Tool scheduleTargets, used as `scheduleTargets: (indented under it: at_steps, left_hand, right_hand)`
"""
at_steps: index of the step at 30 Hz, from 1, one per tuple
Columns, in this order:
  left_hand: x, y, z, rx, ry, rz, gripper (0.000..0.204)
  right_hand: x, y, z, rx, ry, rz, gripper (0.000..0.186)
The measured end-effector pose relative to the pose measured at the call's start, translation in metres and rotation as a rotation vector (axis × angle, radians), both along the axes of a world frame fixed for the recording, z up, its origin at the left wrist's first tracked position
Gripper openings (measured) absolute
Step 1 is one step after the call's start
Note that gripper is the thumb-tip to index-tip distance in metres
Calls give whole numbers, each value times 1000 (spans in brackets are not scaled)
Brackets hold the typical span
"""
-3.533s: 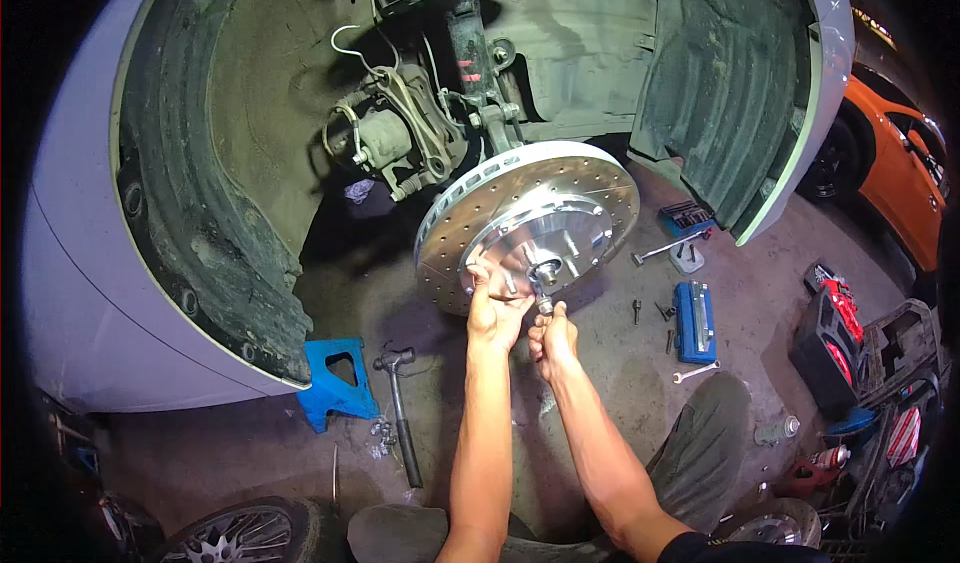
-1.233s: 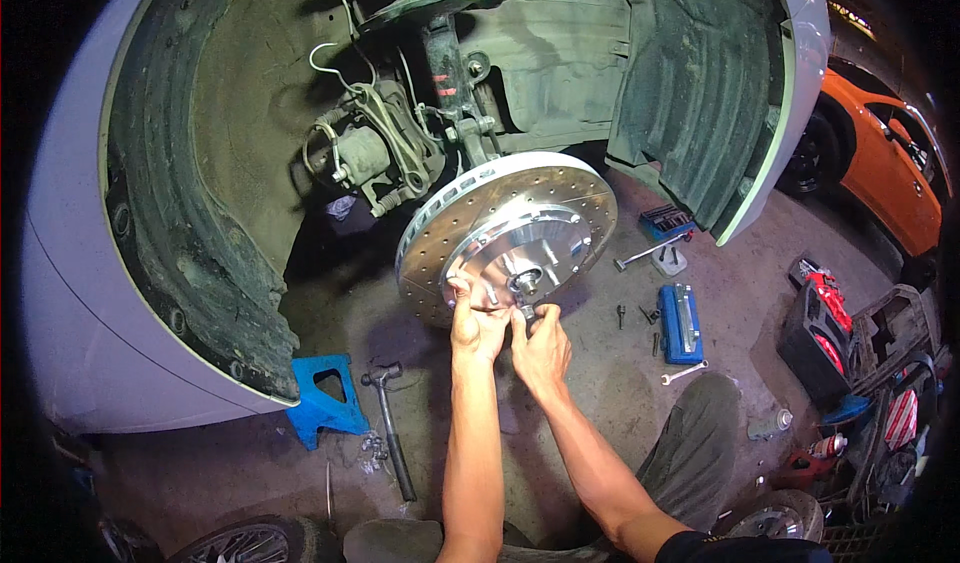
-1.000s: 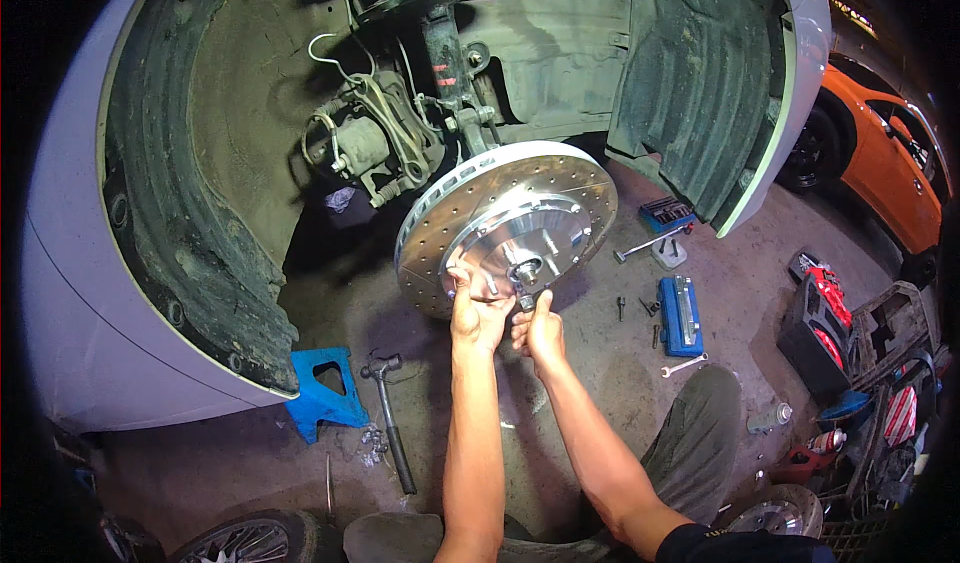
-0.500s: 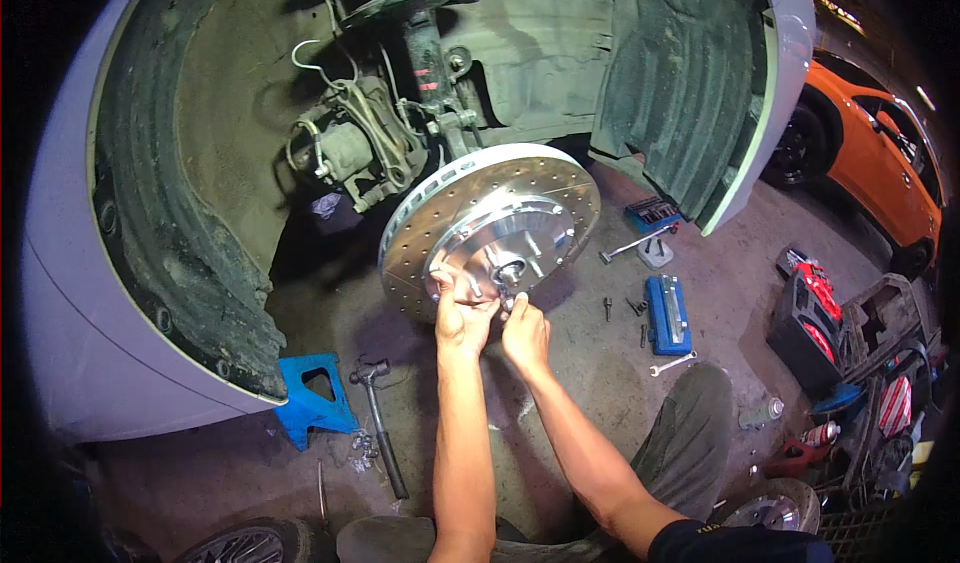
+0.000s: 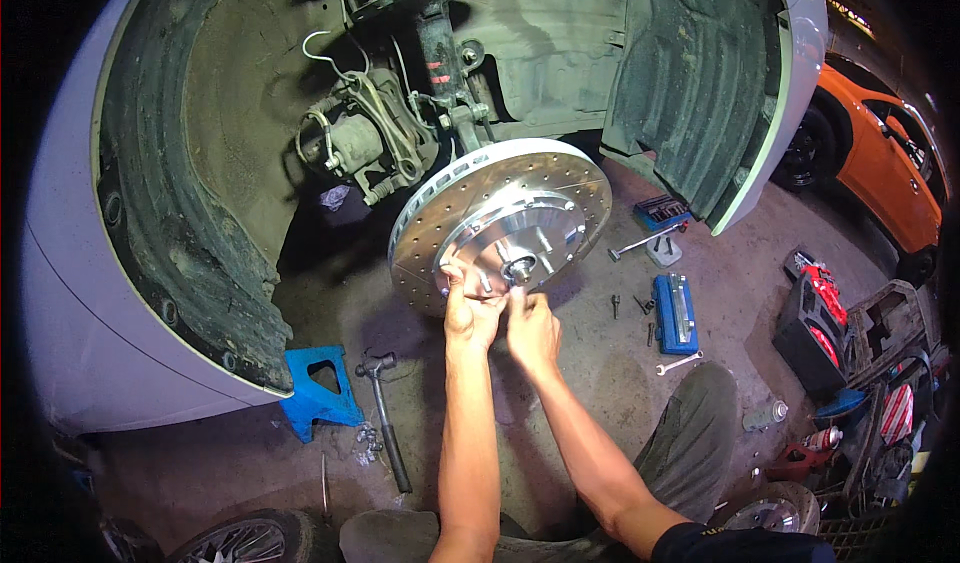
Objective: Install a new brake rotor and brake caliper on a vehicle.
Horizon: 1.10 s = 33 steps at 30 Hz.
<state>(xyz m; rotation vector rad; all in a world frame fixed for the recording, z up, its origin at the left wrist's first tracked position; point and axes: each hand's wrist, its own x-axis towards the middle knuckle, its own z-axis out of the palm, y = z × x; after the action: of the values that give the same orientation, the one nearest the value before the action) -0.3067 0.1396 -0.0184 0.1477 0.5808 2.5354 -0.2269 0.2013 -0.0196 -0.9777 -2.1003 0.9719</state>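
Observation:
A drilled and slotted brake disc [image 5: 480, 188] sits on the wheel hub, its bare studs pointing toward me. My left hand [image 5: 472, 313] is at the disc's lower edge, thumb up against the disc's centre section and fingers closed against it. Right beside it, my right hand [image 5: 533, 328] is closed just below the hub centre [image 5: 519, 268], fingertips pinched together near the lower studs. Whatever is between those fingertips is hidden. Behind the disc to the left, a brake caliper [image 5: 355, 145] hangs from the strut [image 5: 440, 73].
Fender liner [image 5: 185, 263] surrounds the disc. A blue stand [image 5: 322, 393] and a hammer [image 5: 385, 418] are at lower left. On the right lie a blue tool case [image 5: 676, 313], a spanner [image 5: 680, 364], loose bolts and a black toolbox [image 5: 808, 333]. An orange car [image 5: 885, 163] stands beyond.
My right hand has turned slightly at the hub, its fingers drawn in more tightly. A dark small piece seen by the fingertips is now covered. The view has shifted a little.

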Motion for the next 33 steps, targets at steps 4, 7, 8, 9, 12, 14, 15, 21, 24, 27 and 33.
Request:
scheduleTargets:
  at_steps: [4,7,8,9,12,14,15,21,24,27,33]
  left_hand:
    - [-8,-3,-11,-17,-35,-46,103]
    - [-2,2,-6,-22,-51,-46,101]
    - [-1,-1,-4,-56,-59,-32,101]
    - [0,-3,1,-58,-60,-30,101]
    - [3,-5,6,12,94,-54,103]
    - [0,-1,1,-30,-104,-34,100]
    - [-1,1,0,-21,-89,-64,95]
    - [-4,0,-5,-18,26,49,91]
    - [-2,3,-3,-28,-36,-32,91]
    - [-5,-3,-9,2,-63,-53,92]
    - [-4,5,-3,-7,-137,-2,92]
  right_hand:
    - [-8,4,-9,3,94,21,54]
    - [-8,22,-7,-783,74,109,56]
    - [-4,16,1,-515,-21,107,53]
    - [-2,5,1,-167,7,27,53]
    - [-6,-5,-7,382,115,-90,57]
    - [-5,7,-3,-352,61,122,62]
    - [-10,20,-13,-1041,199,245,67]
    - [7,-1,7,224,-95,146,50]
    - [-6,25,-11,-205,-52,176,49]
    - [4,8,10,-281,-142,184,45]
    - [-2,14,-7,15,16,85,57]
